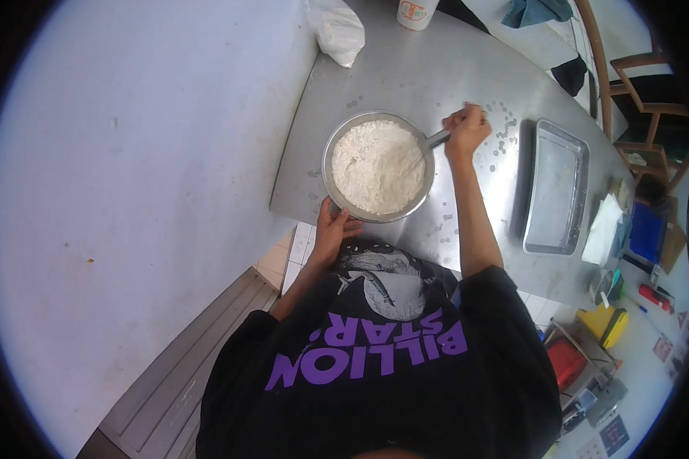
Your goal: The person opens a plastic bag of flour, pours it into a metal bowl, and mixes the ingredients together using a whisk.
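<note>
A round metal bowl [329, 182] full of pale, flour-like powder [373, 166] stands on the steel table [402, 74] in front of me. My left hand [334, 226] grips the bowl's near left rim, thumb up and fingers below. In my right hand [469, 129], at the bowl's right side, is the grey handle of a whisk [438, 139]. Its wires dip into the powder at the right and look blurred, so part of the whisk's head is hidden. The powder around the wires is smeared and blurred as well.
On the right lies a shallow rectangular metal tray [557, 189], with white cloth or paper [603, 229] beyond it. A white plastic bag [341, 34] and a printed cup [416, 12] stand at the far edge. The wall [149, 143] borders the table's left. Water drops dot the steel.
</note>
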`<state>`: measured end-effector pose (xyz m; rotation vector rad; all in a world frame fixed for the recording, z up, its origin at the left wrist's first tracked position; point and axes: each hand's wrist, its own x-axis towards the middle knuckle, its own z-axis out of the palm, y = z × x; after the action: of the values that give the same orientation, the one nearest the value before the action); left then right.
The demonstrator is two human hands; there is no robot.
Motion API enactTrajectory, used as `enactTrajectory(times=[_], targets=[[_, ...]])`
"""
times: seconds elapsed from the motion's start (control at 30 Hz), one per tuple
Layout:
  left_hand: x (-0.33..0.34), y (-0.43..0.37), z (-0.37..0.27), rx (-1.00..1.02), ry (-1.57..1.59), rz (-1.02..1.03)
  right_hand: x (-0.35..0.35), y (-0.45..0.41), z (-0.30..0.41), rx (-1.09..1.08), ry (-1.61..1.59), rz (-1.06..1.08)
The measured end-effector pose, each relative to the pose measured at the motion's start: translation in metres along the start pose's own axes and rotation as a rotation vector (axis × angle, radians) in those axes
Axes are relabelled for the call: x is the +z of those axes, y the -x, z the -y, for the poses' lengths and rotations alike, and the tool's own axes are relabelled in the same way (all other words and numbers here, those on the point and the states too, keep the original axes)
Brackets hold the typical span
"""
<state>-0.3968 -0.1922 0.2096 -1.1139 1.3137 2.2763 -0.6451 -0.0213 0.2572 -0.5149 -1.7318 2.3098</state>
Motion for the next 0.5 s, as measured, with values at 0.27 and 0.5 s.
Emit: enactTrajectory(times=[0.27,0.5], targets=[[0.000,-0.002,0.005,-0.001,0.008,-0.020,0.016,0.023,0.003,0.041,-0.013,0.045],[0.000,-0.003,0.006,-0.003,0.029,-0.006,0.011,0.036,0.024,0.137,-0.278,0.053]])
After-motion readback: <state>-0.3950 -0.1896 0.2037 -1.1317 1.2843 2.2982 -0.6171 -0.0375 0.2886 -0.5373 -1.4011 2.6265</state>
